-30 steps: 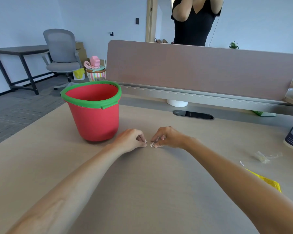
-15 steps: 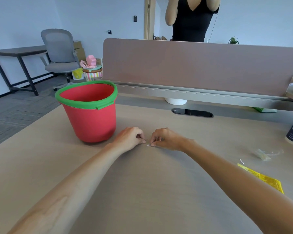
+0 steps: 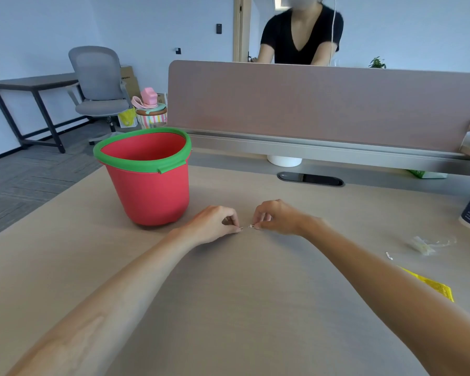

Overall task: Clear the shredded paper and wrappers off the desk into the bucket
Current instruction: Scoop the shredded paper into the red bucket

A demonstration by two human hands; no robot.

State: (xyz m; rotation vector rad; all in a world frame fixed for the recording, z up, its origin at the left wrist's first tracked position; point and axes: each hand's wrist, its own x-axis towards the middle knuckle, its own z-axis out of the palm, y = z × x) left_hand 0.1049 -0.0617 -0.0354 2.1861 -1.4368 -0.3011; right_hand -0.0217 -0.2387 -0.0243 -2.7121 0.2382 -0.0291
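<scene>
Pinching tiny paper shreds (image 3: pixel 249 226) on the counter (image 3: pixel 255 294) between left hand (image 3: pixel 214 223) and right hand (image 3: pixel 275 217), fingertips should press low, then carry them to the bucket (image 3: pixel 147 185) just left.

The pale wood table (image 3: pixel 255 308) carries a red bucket (image 3: pixel 149 191) left of the left grip (image 3: pixel 217 223), with a clear wrapper (image 3: pixel 426 244), paper scrap (image 3: pixel 389 255) and yellow wrapper (image 3: pixel 431 286) right of the right grip (image 3: pixel 277 217).
</scene>
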